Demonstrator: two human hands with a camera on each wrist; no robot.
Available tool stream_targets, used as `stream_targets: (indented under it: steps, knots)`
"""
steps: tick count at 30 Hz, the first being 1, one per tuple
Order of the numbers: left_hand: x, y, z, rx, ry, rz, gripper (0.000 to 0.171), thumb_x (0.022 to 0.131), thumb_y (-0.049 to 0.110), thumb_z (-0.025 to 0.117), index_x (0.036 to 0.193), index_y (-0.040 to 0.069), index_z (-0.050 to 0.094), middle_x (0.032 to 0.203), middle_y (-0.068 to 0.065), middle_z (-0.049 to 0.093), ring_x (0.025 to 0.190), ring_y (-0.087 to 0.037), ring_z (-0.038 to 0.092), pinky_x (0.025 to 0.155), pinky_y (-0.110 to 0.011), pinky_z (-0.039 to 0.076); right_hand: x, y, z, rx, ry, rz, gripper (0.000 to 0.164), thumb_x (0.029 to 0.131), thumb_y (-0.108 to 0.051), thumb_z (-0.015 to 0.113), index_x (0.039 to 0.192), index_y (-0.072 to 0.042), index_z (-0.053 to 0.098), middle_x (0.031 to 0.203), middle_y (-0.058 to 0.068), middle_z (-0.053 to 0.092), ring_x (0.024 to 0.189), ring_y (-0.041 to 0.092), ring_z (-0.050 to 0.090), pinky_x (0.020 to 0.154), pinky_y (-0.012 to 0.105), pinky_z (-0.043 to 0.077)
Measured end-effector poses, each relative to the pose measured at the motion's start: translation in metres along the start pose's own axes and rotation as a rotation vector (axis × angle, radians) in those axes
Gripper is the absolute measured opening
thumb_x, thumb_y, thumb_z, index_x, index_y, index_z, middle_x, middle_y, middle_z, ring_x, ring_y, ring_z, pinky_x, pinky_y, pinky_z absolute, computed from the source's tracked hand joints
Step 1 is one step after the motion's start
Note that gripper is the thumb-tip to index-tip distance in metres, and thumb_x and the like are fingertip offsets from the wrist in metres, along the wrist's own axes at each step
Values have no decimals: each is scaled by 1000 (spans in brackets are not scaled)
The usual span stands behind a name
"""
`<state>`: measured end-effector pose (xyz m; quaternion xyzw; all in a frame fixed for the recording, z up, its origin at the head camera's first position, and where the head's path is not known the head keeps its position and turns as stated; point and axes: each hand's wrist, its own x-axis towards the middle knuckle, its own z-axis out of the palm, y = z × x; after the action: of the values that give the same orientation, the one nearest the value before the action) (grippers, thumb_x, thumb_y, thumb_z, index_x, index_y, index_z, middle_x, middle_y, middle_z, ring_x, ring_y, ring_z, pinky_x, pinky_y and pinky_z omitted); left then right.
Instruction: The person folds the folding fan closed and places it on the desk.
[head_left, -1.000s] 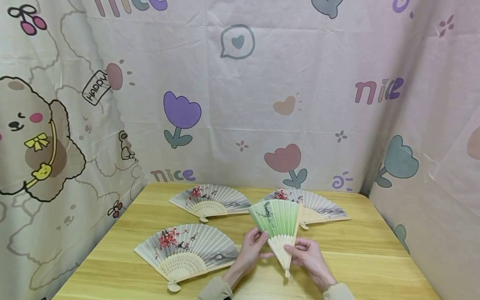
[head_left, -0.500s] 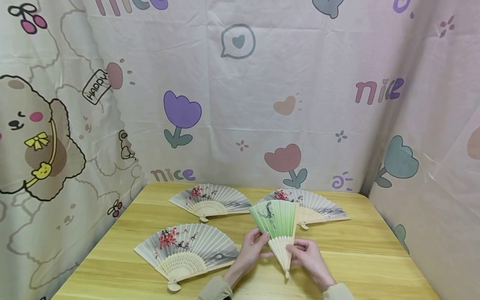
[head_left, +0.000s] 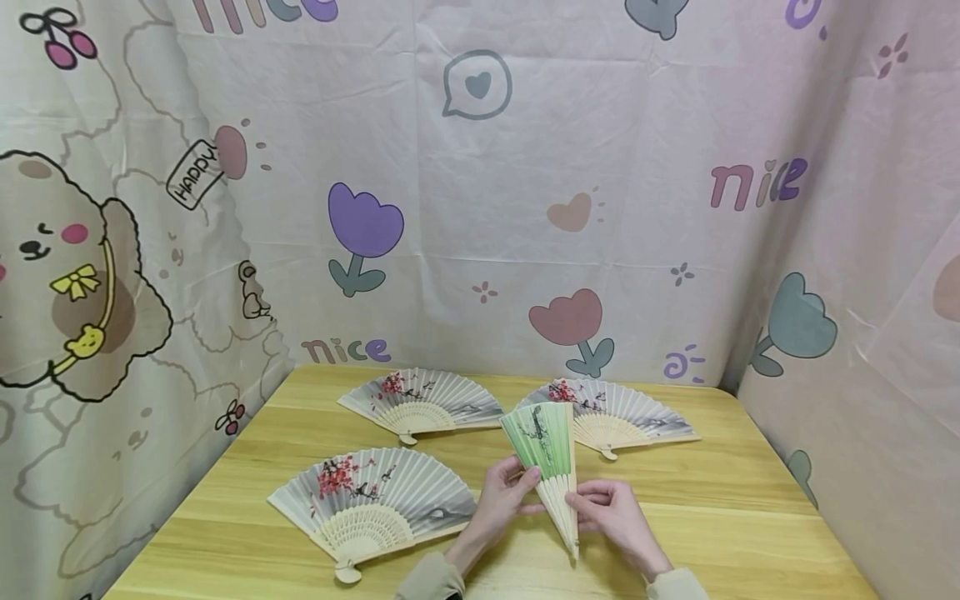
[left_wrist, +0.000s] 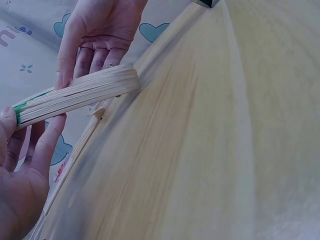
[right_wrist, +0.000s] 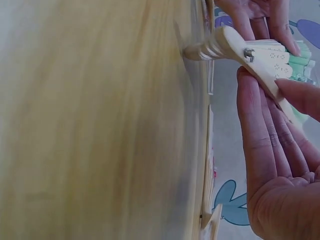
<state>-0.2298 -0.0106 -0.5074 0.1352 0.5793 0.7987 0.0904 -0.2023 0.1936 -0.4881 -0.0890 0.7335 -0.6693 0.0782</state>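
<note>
A green folding fan (head_left: 548, 442) with a dark branch print is partly spread between my two hands, its pale ribs narrowing to the pivot end near me. My left hand (head_left: 504, 497) pinches its left edge, thumb on the front. At the right edge, my right hand (head_left: 617, 515) holds the outer rib between thumb and fingers. In the left wrist view the stacked ribs (left_wrist: 80, 92) show edge-on between both hands. The metal pivot pin (right_wrist: 249, 54) shows in the right wrist view, close by the right fingertips.
Three grey folding fans with red blossoms lie spread on the wooden table (head_left: 712, 533): one at front left (head_left: 375, 504), one at back left (head_left: 420, 404), one at back right (head_left: 637, 412), partly behind the green fan. Printed curtains (head_left: 480, 192) hang around the table.
The green fan has narrowed: its right edge has swung left with the right hand's fingers, uncovering more of the back right fan. The left hand has stayed nearly still.
</note>
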Motion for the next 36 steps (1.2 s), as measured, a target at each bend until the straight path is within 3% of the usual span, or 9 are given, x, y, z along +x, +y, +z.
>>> stream_targets:
  steps: [12,22,29,36]
  knots:
    - [-1,1,2,2,28,-2,40,99,13,63,129,-12,56,105,-7,68,92,-12,66,78,-38,68,-1,0,0,-31,-14,-19,38,92,-6,70,112,24,59,97,29,74,74,10,74,73,31,69]
    - [0,-1,0,19,13,51,39,98,8,63,126,-17,55,111,-21,69,93,-12,68,86,-40,67,-2,-2,0,-104,-49,-60,34,90,-8,73,103,21,62,85,9,77,70,6,68,66,27,68]
    - [0,0,0,24,12,49,38,98,8,63,126,-17,55,115,-26,68,94,-12,69,88,-39,67,-3,-2,1,-119,-58,-85,31,90,-7,72,102,21,64,86,17,76,67,6,68,64,28,68]
    - [1,0,-1,13,22,41,40,98,9,64,127,-15,54,115,-25,69,93,-11,71,88,-40,67,-3,-2,1,-119,-60,-86,31,91,-7,71,103,21,65,86,18,76,64,5,69,63,27,68]
